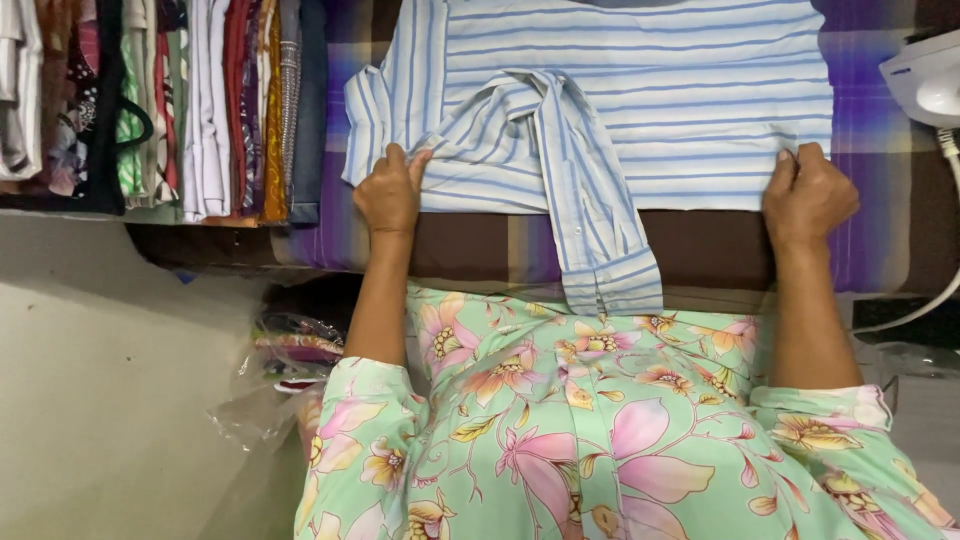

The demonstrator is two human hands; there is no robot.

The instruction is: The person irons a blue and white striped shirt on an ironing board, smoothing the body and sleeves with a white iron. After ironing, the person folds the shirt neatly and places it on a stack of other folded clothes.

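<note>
Striped cotton, pale blue and white, fills the top centre of the head view: a shirt lies flat on a padded board covered in purple and brown plaid cloth. Left hand sits at the shirt's lower left corner, fingers curled and pinching a fold of fabric where the sleeve is tucked across. Right hand is at the lower right corner, fingers closed down on the hem, gripping the edge. One sleeve crosses the front diagonally and its cuff hangs over the board's near edge, just above the person's floral dress. This cloth looks light, thin and limp, so I judge it will sag and slide wherever it isn't supported; the hem corners and the fold lines are the sensible places to grip, with both hands well apart to keep it taut. It seems neither fragile nor slippery, though a loose sleeve can drag out of place. Upper left, a row of hanging clothes. Upper right, a white iron with its cord trailing down the right edge. Lower left, a clear plastic bag on the floor.
</note>
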